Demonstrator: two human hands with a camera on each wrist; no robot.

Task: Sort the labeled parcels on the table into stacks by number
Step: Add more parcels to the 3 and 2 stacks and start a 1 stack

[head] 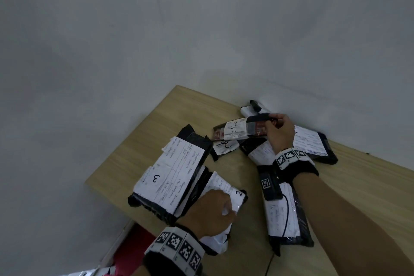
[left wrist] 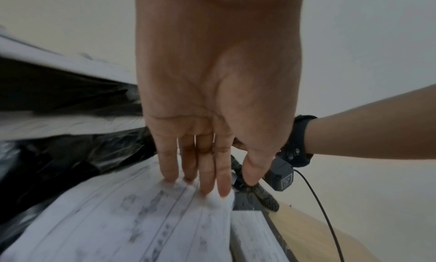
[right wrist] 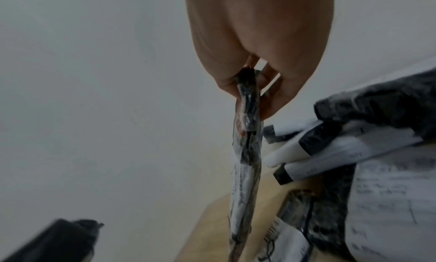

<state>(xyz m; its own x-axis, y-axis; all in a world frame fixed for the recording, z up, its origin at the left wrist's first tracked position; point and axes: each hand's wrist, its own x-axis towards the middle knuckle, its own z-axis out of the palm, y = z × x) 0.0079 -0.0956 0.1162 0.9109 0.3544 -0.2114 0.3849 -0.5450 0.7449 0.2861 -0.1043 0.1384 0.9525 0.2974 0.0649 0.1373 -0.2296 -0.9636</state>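
My right hand (head: 274,120) pinches one end of a thin flat parcel marked 3 (head: 238,129) and holds it above the pile at the back of the table. The right wrist view shows that thin parcel (right wrist: 245,163) edge-on, with my right hand (right wrist: 250,98) clamping it between thumb and fingers. My left hand (head: 228,206) lies on a parcel marked 2 (head: 233,190) near the front edge. In the left wrist view its straight fingers (left wrist: 207,172) press on that parcel's white label (left wrist: 141,219). A large black parcel marked 3 (head: 170,175) lies just left of it, partly overlapping.
On the wooden table (head: 139,145), a small parcel marked 2 (head: 224,148) lies under the held one. More parcels lie at the back right (head: 311,143), against the wall (head: 255,107) and under my right forearm (head: 284,215). Something red (head: 134,248) sits below the table's left edge.
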